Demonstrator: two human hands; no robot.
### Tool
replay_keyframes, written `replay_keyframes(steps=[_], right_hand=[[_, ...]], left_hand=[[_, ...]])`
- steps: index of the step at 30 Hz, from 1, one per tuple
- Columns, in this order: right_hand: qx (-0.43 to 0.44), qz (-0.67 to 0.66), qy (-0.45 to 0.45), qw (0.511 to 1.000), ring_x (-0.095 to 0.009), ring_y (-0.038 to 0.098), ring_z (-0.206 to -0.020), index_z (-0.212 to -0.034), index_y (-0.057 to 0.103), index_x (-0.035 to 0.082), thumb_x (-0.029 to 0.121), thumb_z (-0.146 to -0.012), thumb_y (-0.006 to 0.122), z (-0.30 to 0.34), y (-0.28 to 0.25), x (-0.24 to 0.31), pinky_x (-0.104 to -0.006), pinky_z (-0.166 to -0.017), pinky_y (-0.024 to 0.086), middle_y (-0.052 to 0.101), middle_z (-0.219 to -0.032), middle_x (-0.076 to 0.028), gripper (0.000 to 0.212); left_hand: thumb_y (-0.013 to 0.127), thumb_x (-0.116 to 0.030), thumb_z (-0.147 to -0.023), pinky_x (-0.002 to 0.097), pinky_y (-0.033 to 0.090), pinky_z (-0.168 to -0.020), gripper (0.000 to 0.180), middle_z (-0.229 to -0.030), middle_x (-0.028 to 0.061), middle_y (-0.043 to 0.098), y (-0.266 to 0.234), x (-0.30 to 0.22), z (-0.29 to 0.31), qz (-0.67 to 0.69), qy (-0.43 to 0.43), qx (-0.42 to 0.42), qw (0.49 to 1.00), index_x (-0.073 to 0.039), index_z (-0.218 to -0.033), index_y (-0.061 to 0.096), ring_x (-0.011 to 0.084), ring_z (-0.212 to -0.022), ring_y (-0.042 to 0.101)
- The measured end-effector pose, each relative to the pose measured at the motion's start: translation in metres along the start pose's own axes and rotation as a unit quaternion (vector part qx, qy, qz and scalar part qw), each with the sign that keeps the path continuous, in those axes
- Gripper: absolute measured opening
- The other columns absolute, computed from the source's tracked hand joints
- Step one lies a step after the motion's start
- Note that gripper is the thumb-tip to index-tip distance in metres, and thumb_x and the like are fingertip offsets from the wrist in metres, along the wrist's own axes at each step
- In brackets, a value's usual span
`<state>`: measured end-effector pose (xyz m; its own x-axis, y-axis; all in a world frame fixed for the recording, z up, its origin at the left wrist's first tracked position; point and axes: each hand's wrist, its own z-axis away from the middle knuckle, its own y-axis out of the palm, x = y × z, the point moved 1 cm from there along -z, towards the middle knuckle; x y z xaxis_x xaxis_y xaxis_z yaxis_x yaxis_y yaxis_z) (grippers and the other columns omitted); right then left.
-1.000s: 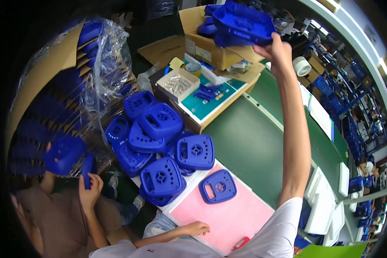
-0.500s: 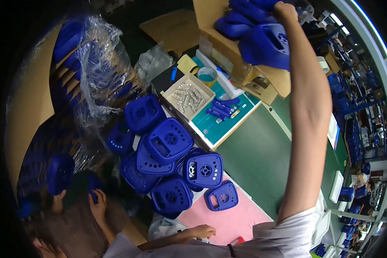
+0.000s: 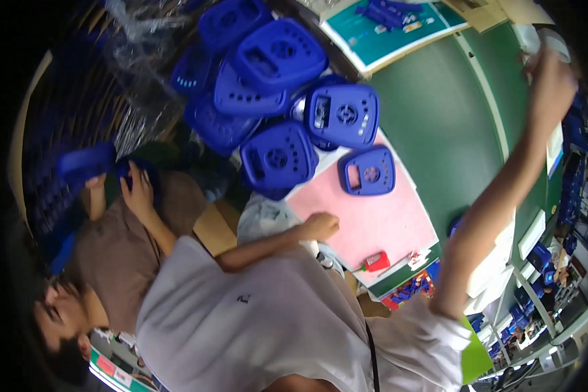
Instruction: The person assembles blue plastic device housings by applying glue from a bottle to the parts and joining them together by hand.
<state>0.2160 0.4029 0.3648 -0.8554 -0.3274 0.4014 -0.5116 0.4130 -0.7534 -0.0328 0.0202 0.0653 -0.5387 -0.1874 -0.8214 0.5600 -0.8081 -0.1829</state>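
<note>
My left hand [image 3: 323, 226] is closed in a loose fist at the left edge of the pink mat [image 3: 398, 219]. Its palm faces away, so anything inside is hidden. Nearest to it on the mat lies a blue plastic cover [image 3: 387, 171] with a rectangular window and a round grille. My right hand [image 3: 550, 85] is stretched far out to the right, at a whitish rounded object [image 3: 555, 46]. Motion smears its fingers, and whether they grip that object is unclear. A red bottle [image 3: 376, 262] stands or lies near the mat's front edge.
Several stacked blue covers [image 3: 277, 157] crowd the mat's left side. A teal board [image 3: 372, 42] with small blue parts is at the back. Crinkled clear plastic [image 3: 137, 85] hangs left. A co-worker's hand [image 3: 137, 193] is at a dark blue part. A green table [image 3: 431, 111] extends right.
The view has swung, bringing my torso into sight. My right hand has left the blue parts at the cardboard box and moved right to the whitish object. My left hand's fingers have curled in.
</note>
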Motion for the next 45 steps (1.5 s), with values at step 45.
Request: replay_keyframes(steps=[45], right_hand=[[-0.018,0.183,0.103,0.977,-0.026,0.052,-0.082,-0.099,0.059,0.006,0.017,-0.071,0.070,0.708,0.083,0.194,-0.0375,-0.074,0.040,0.053,-0.085,-0.009,0.031]], left_hand=[[0.066,-0.022,-0.082,0.0348,0.052,-0.065,0.028,-0.073,0.0157,0.067,0.066,0.098,-0.040,-0.137,0.269,-0.196,0.933,0.003,-0.095,0.067,0.0259,-0.065,0.066]])
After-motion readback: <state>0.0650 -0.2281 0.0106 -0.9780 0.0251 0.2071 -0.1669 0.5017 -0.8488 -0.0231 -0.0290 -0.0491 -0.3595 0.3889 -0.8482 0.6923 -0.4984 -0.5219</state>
